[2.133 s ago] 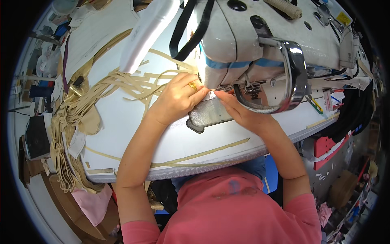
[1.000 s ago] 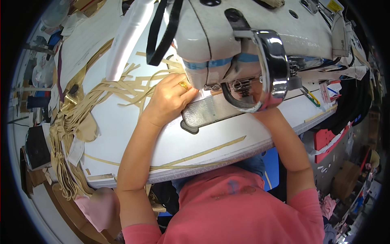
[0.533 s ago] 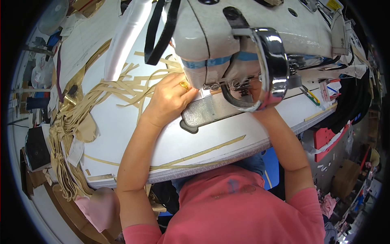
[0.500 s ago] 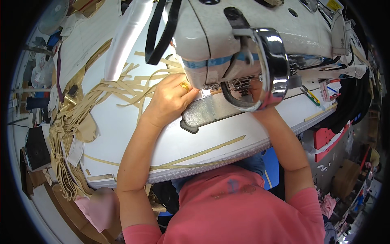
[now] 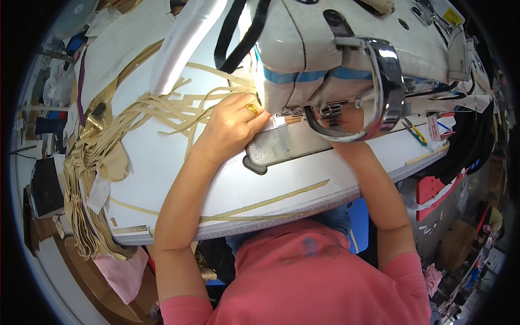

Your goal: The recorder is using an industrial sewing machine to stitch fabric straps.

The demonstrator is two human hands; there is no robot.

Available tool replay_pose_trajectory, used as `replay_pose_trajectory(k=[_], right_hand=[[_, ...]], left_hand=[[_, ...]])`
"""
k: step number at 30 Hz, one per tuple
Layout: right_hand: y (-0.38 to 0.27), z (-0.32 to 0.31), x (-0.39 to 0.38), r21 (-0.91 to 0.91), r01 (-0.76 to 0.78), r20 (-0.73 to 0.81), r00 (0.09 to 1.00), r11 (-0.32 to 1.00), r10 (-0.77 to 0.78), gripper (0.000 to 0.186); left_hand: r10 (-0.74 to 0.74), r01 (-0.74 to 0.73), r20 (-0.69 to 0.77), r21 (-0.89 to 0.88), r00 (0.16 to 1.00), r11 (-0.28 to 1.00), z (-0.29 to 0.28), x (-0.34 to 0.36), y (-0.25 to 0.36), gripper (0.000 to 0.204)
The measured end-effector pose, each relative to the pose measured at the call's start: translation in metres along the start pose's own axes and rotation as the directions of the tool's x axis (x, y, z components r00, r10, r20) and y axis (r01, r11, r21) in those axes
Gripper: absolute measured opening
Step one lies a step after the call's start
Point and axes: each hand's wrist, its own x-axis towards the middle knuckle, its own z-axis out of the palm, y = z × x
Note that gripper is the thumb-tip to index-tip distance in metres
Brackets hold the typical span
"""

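Sewing machine [image 5: 298,49] stands on the white table [image 5: 227,189], upper right. My left hand [image 5: 233,125] is at its near end, fingers bent; can't tell if it's pinching anything. My right hand [image 5: 353,118] is partly behind the curved chrome bar [image 5: 391,89], grip unreadable. Metal plate [image 5: 287,146] between my wrists, tan strips [image 5: 142,118] heaped left.

The table [image 5: 233,187] bears tan strips [image 5: 132,116] and a sewing machine [image 5: 309,49].
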Motion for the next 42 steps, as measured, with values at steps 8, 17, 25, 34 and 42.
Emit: replay_pose_trajectory(k=[8, 17, 25, 34, 42], right_hand=[[-0.005, -0.005, 0.004, -0.057, 0.046, 0.070, 0.997, 0.997, -0.042, 0.007], [0.000, 0.000, 0.003, -0.117, 0.060, -0.048, 0.997, 0.991, -0.066, 0.008], [0.009, 0.001, 0.003, -0.203, 0.099, 0.037, 0.995, 0.974, -0.093, 0.005], [0.027, 0.009, -0.025, 0.368, -0.202, -0.028, 0.973, 0.908, 0.228, 0.015], [-0.006, 0.011, -0.011, 0.309, -0.226, 0.058, 0.974, 0.924, 0.219, 0.014]], left_hand=[[-0.054, 0.054, 0.058, 0.010, 0.997, 0.999, 0.004, -0.009, -0.006, 0.011], [-0.071, 0.072, -0.012, 0.074, 0.997, 0.995, 0.010, -0.004, -0.007, 0.010], [-0.005, -0.001, 0.049, 0.113, 0.999, 0.994, 0.002, -0.006, -0.015, 0.012], [-0.096, 0.101, -0.109, 0.046, 0.989, 0.994, 0.000, -0.020, -0.017, 0.018], [-0.584, 0.599, -0.161, 0.357, 0.795, 0.717, -0.171, -0.106, -0.067, 0.012]])
